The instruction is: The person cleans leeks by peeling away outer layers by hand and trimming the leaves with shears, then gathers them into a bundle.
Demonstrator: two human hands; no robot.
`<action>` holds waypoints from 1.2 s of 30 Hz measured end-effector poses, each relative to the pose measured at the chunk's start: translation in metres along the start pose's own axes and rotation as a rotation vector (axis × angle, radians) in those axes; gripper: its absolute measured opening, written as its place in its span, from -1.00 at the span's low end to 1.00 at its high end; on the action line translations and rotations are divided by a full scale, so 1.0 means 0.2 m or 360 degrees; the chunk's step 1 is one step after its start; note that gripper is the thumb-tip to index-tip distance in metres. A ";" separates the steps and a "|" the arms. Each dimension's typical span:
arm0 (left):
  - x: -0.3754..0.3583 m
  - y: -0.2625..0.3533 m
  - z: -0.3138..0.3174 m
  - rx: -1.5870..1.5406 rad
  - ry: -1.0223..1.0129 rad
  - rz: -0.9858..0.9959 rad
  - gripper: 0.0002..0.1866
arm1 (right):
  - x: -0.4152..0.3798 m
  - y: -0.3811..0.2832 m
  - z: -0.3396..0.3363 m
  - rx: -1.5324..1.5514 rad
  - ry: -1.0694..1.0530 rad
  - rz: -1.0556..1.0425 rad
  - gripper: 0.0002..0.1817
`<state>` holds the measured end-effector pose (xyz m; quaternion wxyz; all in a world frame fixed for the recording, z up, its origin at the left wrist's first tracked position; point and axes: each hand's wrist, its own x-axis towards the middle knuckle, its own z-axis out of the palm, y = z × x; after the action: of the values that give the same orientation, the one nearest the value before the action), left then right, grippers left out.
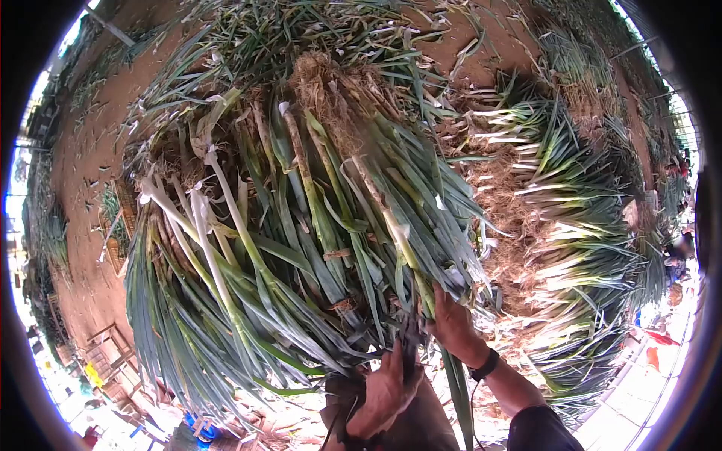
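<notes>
A long green onion (400, 239), roots up and partly peeled to a pale stem, slants across the front of a big pile of green onions (293, 225). My right hand (457, 331), with a black band on the wrist, is closed around its leafy lower end; a long green leaf hangs below. Close beside it on the left, my left hand (383, 395) has curled fingers, with something dark at the fingertips that I cannot make out. Several whiter peeled stems (218, 255) lie on the pile's left side.
A long row of peeled green onions (571, 248) lies on the right, roots toward the pile. Loose leaf scraps (301, 30) cover the ground behind. Wooden crates (111, 353) stand at lower left, near a blue object (199, 428). More bundles (579, 71) lie at far right.
</notes>
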<state>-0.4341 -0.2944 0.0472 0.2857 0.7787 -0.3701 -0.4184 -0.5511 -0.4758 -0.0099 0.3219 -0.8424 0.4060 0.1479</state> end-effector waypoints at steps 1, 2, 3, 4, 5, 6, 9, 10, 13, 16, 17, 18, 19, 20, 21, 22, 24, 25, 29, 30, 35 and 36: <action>0.07 0.02 -0.02 -0.0001 -0.0005 -0.0054 -0.15 | 0.00 0.01 -0.02 0.0054 -0.0069 0.0029 0.14; 0.15 0.03 -0.05 -0.0005 -0.0012 -0.0105 -0.16 | 0.00 0.02 -0.03 0.0094 -0.0110 0.0049 0.13; 0.20 0.05 -0.07 -0.0012 -0.0017 -0.0152 -0.17 | 0.00 0.04 -0.05 0.0130 -0.0148 0.0070 0.13; 0.21 0.06 -0.08 -0.0122 0.0040 -0.0130 -0.20 | 0.00 0.05 -0.08 0.0167 -0.0190 0.0092 0.13; 0.18 0.08 -0.08 -0.0156 -0.0016 -0.0143 -0.20 | 0.00 0.05 -0.10 0.0238 -0.0236 0.0128 0.14; 0.11 0.10 -0.09 -0.0185 -0.0067 -0.0155 -0.20 | 0.02 0.04 -0.14 0.0313 -0.0279 0.0158 0.15; -0.10 0.17 -0.06 -0.0198 -0.0168 -0.0128 -0.17 | 0.03 0.08 -0.18 0.0438 -0.0345 0.0166 0.18; -0.16 0.18 -0.04 -0.0161 -0.0195 -0.0103 -0.14 | 0.04 0.08 -0.19 0.0464 -0.0362 0.0149 0.20; -0.17 0.21 -0.02 -0.0083 -0.0161 -0.0093 -0.12 | 0.05 0.06 -0.26 0.0468 -0.0432 0.0185 0.23; 0.00 0.20 -0.05 -0.0017 -0.0056 -0.0116 -0.14 | 0.05 0.07 -0.27 0.0456 -0.0410 0.0125 0.15; 0.09 0.20 -0.07 -0.0022 -0.0050 -0.0174 -0.15 | 0.04 0.09 -0.25 0.0416 -0.0379 0.0061 0.13; 0.19 0.20 -0.09 -0.0028 -0.0044 -0.0230 -0.15 | 0.03 0.09 -0.27 0.0400 -0.0382 0.0073 0.08; 0.29 0.16 -0.09 -0.0023 0.0033 -0.0156 -0.21 | 0.03 0.08 -0.28 0.0383 -0.0396 0.0077 0.08; 0.40 0.12 -0.09 -0.0018 0.0110 -0.0080 -0.27 | 0.03 0.07 -0.30 0.0365 -0.0409 0.0081 0.07; 0.51 0.11 -0.11 0.0002 0.0110 -0.0104 -0.34 | 0.04 0.06 -0.31 0.0346 -0.0423 0.0088 0.07; 0.63 0.10 -0.14 0.0021 0.0108 -0.0129 -0.40 | 0.04 0.06 -0.33 0.0368 -0.0432 0.0105 0.07; 0.82 0.09 -0.19 0.0038 0.0138 -0.0109 -0.50 | 0.04 0.06 -0.33 0.0385 -0.0425 0.0101 0.07; 0.89 0.08 -0.21 0.0035 0.0167 -0.0067 -0.54 | 0.04 0.06 -0.32 0.0396 -0.0420 0.0102 0.06; 1.02 0.12 -0.28 0.0000 0.0175 0.0023 -0.62 | 0.05 0.09 -0.31 0.0448 -0.0419 0.0062 0.05; 1.01 0.13 -0.29 -0.0005 0.0134 0.0026 -0.61 | 0.05 0.10 -0.31 0.0490 -0.0427 0.0071 0.05; 0.95 0.13 -0.29 0.0097 0.0087 -0.0056 -0.63 | 0.05 0.11 -0.33 0.0637 -0.0485 0.0150 0.04; 0.99 0.12 -0.30 0.0068 0.0087 -0.0095 -0.63 | 0.05 0.15 -0.28 0.0600 -0.0456 0.0120 0.05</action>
<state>-0.3154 -0.4618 0.0071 0.2663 0.8065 -0.3476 -0.3973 -0.5688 -0.5325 0.0154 0.5220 -0.7220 0.4079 0.1996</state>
